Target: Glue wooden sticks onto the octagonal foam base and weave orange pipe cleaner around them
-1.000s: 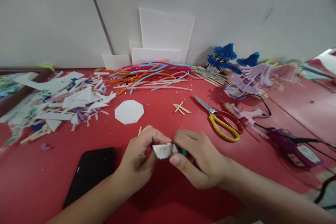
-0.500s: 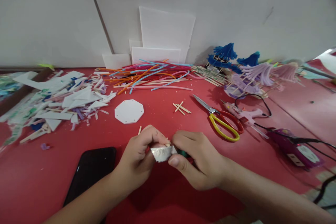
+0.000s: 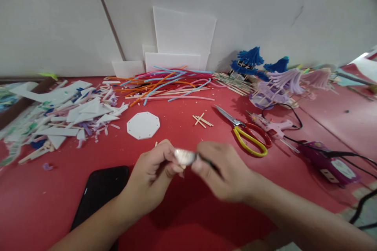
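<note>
Above the red table, my right hand (image 3: 222, 170) is closed around the mostly hidden dark handle of a knife with a short, wide silver blade (image 3: 185, 157). The blade is blurred and points left. My left hand (image 3: 156, 176) pinches a small pale wooden stick (image 3: 182, 168), whose end shows just below the blade; fingers hide the rest. Both hands nearly meet at the blade. Beyond them lie several short cut sticks (image 3: 202, 120) and a white octagonal board (image 3: 143, 125) with small holes near its rim.
A black phone (image 3: 101, 192) lies left of my left arm. Scissors (image 3: 244, 131), a pink glue gun (image 3: 271, 123) and a purple corded box (image 3: 328, 162) are on the right. White scraps (image 3: 88, 111), pipe cleaners (image 3: 167, 82) and blue and purple roofed models (image 3: 250, 57) line the back.
The blade has swung upward and now sits over the stick, its face turned. My left fingers have shifted and the stick's end now shows below the blade. The view has drifted slightly.
</note>
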A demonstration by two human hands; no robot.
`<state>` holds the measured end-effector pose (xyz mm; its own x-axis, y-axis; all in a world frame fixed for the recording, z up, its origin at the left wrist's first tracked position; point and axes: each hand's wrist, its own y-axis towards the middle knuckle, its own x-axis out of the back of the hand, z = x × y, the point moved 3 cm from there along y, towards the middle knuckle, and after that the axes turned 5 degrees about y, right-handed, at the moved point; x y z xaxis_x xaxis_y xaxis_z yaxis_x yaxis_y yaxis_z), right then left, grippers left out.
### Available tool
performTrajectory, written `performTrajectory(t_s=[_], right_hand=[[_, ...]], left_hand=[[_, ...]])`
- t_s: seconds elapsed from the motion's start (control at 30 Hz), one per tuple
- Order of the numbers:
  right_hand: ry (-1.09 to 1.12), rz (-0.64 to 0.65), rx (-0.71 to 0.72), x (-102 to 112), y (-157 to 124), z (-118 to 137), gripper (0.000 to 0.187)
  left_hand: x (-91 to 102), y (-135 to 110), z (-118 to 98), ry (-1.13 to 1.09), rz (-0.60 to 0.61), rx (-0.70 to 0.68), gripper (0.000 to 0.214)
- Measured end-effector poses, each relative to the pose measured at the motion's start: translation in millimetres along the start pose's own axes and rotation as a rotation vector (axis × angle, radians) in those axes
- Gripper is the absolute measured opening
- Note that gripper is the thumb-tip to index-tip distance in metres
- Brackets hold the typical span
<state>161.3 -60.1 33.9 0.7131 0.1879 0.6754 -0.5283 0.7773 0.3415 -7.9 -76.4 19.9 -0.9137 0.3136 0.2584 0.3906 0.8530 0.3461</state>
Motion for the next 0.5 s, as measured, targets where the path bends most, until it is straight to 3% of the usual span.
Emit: performTrajectory(t_s=[0.1, 0.17, 0.27, 0.37, 0.43, 0.5], right_hand=[[-0.058, -0.196, -0.099, 17, 2, -16, 0.035], [-0.058, -0.258, -0.1, 22, 2, -19, 0.033], [-0.019, -0.214, 0.02, 15, 1, -12, 0.022], [0.074, -0.159, 0.179, 4, -2, -3, 0.025], [0.163, -0.116, 0.238, -2, -3, 0, 0.026], [0.232, -0.079, 0.26, -4, -3, 0, 0.028]], left_hand=[[0.2, 0, -1, 0.037, -0.024, 0.009, 0.014], [0.5, 1, 2, 0.079, -0.064, 0.074, 0.013], [-0.2, 6, 5, 0.152, -0.074, 0.1, 0.011], [-0.5, 10, 8, 0.16, -0.064, 0.103, 0.009], [0.3, 11, 11, 0.081, -0.084, 0.184, 0.001], [0.1, 11, 15, -0.03, -0.087, 0.266, 0.017]])
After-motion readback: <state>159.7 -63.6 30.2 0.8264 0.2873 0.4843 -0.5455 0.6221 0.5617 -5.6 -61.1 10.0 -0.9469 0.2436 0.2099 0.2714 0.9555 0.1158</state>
